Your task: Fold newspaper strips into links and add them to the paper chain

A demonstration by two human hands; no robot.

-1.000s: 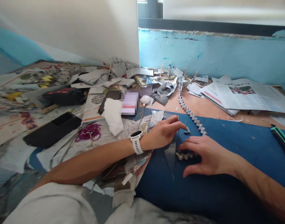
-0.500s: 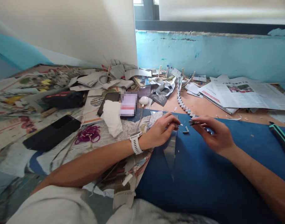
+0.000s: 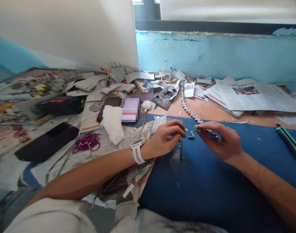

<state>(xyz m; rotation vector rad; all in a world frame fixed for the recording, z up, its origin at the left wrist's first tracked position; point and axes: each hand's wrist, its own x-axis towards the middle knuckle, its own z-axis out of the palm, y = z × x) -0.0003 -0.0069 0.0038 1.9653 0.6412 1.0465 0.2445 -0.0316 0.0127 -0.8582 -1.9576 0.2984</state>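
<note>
My right hand (image 3: 222, 140) pinches one end of a zigzag chain of folded paper (image 3: 186, 105) between thumb and fingers. From there the chain runs back over the desk toward the wall. Left of it, above the blue mat (image 3: 198, 184), my left hand (image 3: 168, 137) has its thumb and fingertips pressed together; anything between them is too small to make out. A small folded paper piece (image 3: 191, 137) lies on the mat between my hands. A clear plastic triangle (image 3: 176, 166) lies beneath and beside my left hand.
At the right is a green and black cutter (image 3: 289, 142). Newspapers (image 3: 249, 94) lie at the back right. On the left are a black case (image 3: 48, 142), purple string (image 3: 87, 143), a white tissue (image 3: 112, 124), a phone (image 3: 130, 110) and many paper scraps.
The view has shifted slightly to the right. My right hand has turned a little, so more of the chain shows in its grip. My left fingertips have drawn closer together.
</note>
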